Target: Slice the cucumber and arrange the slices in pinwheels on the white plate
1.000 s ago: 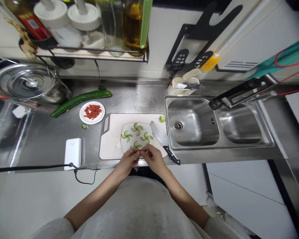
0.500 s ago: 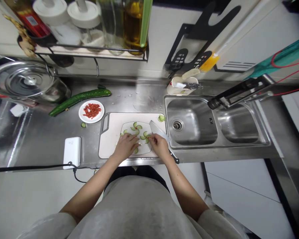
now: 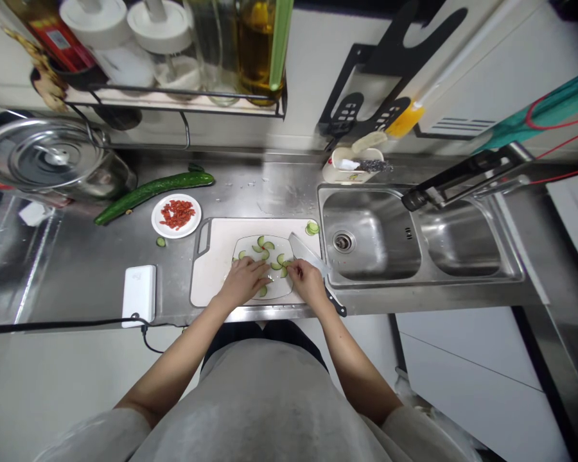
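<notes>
A white plate with a thin dark rim line (image 3: 275, 296) rests on the pale cutting board (image 3: 215, 266). Several cucumber slices (image 3: 268, 246) lie on it in small pinwheel groups, one with a red bit at its centre. My left hand (image 3: 242, 280) lies over the plate's left side, fingers stretched out, covering some slices. At the plate's right edge my right hand (image 3: 306, 278) pinches a cucumber slice (image 3: 289, 264) beside a group. A kitchen knife (image 3: 309, 253) lies on the board, partly under my right hand. More cucumber slices (image 3: 312, 228) sit at the board's far right corner.
Left of the board are a small dish of red berries (image 3: 176, 216), a whole cucumber (image 3: 154, 191), a white power bank (image 3: 139, 294) with a cable, and a lidded steel pot (image 3: 58, 157). The double sink (image 3: 373, 234) adjoins on the right. A condiment rack (image 3: 173, 102) hangs above.
Hardly anything differs. Both hands stay in the same places over the plate, and the slices keep their positions; the view has shifted very slightly.
</notes>
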